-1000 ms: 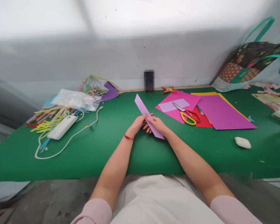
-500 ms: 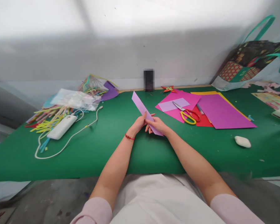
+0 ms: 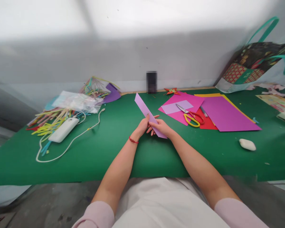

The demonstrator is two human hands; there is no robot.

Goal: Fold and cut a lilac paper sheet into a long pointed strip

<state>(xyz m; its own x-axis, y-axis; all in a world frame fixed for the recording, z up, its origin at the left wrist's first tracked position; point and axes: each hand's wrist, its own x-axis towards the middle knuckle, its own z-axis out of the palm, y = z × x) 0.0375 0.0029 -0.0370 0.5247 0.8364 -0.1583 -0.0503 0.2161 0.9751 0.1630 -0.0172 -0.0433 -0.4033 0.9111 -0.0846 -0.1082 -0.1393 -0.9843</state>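
A narrow strip of lilac paper slants between my two hands above the green table, its upper end pointing away to the left. My left hand pinches it near the middle, thumb on top. Close beside it, my right hand grips the strip lower down, with some fingers underneath. To the right, yellow-and-red-handled scissors lie slightly spread on a second lilac piece of paper and a pink sheet.
Purple sheets and a pen lie right of the scissors. A white power bank with its cable and coloured paper strips occupy the left. A phone leans on the wall; a white case sits at right.
Both hands hold the lilac strip almost exactly as before. Only a tiny shift of the whole view shows.
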